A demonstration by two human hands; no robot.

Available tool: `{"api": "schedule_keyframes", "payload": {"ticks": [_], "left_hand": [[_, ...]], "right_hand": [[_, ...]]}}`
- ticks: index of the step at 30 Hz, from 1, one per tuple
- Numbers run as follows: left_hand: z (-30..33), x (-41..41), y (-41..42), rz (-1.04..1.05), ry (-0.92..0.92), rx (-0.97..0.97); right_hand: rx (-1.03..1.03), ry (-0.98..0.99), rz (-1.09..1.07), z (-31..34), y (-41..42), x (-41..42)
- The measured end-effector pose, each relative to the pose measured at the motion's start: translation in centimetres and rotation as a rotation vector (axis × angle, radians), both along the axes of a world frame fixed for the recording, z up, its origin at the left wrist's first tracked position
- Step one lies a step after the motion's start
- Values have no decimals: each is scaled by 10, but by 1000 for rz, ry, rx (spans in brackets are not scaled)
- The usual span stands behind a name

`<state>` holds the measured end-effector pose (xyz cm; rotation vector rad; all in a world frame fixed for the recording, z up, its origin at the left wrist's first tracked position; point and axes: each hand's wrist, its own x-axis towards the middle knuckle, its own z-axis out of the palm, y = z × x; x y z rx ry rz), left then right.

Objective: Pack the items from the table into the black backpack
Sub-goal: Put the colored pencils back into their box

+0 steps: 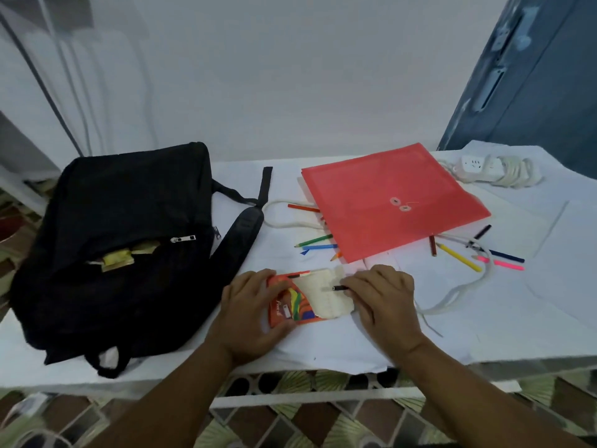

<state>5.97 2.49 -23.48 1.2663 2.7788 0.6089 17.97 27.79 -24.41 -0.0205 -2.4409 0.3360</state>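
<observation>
While left hand (250, 313) grips pencil box (290, 305) near table front edge, right hand (381, 299) pinches black pencil (340, 288) at box mouth; black backpack (129, 240) just left.

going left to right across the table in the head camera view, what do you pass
black backpack → left hand gripping the pencil box → right hand pinching a dark pencil → pink pencils → white power strip

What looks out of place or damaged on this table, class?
The pencil box, gripped by the left hand, looks torn open, its pale flap ragged. The right hand pinches a dark pencil at it. Other pencils lie scattered, some partly under the red folder, not in the box.
</observation>
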Motion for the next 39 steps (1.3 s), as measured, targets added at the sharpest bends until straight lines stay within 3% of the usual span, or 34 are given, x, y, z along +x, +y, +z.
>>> {"api": "schedule_keyframes", "payload": {"ticks": [4, 9, 18, 23, 31, 35, 39], "left_hand": [[-2, 1, 2, 23, 26, -35], [-5, 1, 2, 63, 30, -14], [-8, -2, 3, 103, -6, -27], [-10, -3, 3, 97, -1, -15], [-7, -3, 4, 103, -20, -6], [-8, -3, 3, 97, -2, -3], [-9, -2, 3, 100, 2, 1]], "right_hand": [[75, -54, 87, -5, 1, -2], [-12, -121, 134, -3, -2, -5], [49, -225, 263, -1, 1, -5], [-113, -220, 156, 2, -2, -6], [-80, -343, 237, 7, -1, -3], [-232, -316, 160, 6, -1, -4], [-138, -339, 220, 5, -1, -3]]}}
